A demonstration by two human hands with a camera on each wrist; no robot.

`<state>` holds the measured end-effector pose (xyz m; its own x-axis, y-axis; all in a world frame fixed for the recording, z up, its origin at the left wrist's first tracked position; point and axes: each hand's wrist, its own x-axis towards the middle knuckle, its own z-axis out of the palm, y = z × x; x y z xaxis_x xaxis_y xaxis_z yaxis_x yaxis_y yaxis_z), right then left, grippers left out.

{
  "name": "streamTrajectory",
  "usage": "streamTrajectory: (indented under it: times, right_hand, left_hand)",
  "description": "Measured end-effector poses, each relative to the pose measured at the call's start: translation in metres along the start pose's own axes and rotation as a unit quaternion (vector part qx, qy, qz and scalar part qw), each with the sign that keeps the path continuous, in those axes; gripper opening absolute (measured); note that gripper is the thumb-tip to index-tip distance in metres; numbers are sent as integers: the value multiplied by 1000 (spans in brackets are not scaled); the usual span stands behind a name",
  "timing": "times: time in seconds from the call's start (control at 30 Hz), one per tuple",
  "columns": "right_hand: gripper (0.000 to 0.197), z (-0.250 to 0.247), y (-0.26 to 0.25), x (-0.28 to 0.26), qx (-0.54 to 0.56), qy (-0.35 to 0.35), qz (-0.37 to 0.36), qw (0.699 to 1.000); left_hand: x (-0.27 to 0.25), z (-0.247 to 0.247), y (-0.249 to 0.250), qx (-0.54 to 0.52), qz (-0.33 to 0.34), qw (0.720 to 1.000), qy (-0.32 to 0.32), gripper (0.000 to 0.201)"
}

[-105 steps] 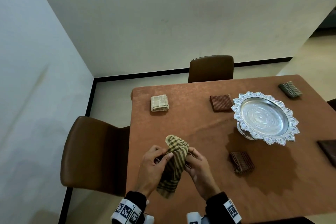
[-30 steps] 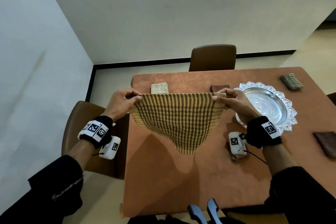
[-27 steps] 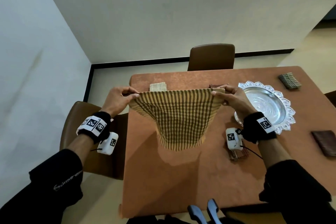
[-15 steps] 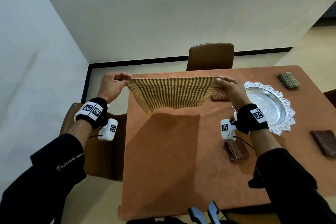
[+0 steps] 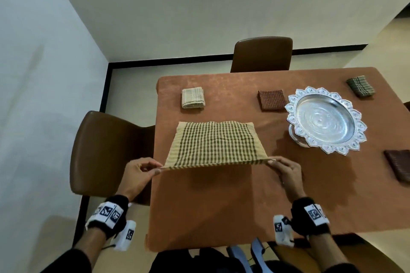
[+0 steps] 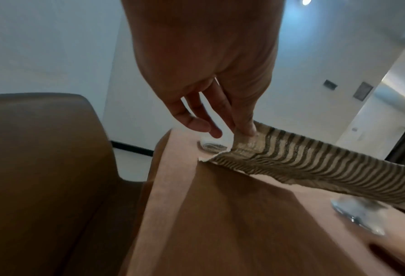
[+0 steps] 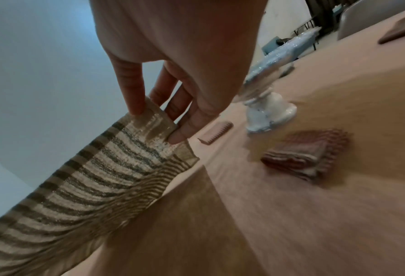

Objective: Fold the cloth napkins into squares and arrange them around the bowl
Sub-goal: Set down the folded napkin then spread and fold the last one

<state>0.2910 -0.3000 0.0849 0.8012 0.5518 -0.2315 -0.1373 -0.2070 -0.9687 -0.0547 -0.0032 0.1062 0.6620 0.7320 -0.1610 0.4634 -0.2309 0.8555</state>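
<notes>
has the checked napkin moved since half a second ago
Yes: the checked napkin, held above the table before, now has its far edge laid down nearer the cream napkin.

text: none legible | wristbands: left wristband [image 5: 108, 214] at 7 o'clock and right wristband [image 5: 313, 215] at 5 o'clock carry black-and-white square code markers, no letters or digits | wrist cameras: left wrist camera [image 5: 125, 235] and right wrist camera [image 5: 281, 231] bear like markers | wall plates [image 6: 363, 91]: too blurred to read

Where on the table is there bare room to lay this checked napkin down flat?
Bare tabletop lies under the checked napkin, near the front edge between left hand and right hand. It is crowded around the silver bowl, ringed by folded napkins.
</notes>
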Motion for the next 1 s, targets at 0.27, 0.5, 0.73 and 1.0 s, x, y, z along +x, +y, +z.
streamTrajectory:
  times: [0.27, 0.5, 0.73, 1.0]
  right_hand:
    - [22, -23, 111, -82, -145, -61, 95, 983]
    - [22, -40, 146, -104, -314, -111, 114, 936]
    - [16, -39, 151, -111, -398, -173, 82, 897]
    - [16, -33, 139, -124, -469, -163, 52, 866]
  left_hand:
    - [-75, 37, -80, 53, -141, 988, -42, 27]
    - [-102, 61, -104, 107, -180, 973, -98, 29]
    - [-109, 59, -118, 185, -147, 961, -141, 27]
    - [-119, 64, -118, 212, -86, 960, -159, 30]
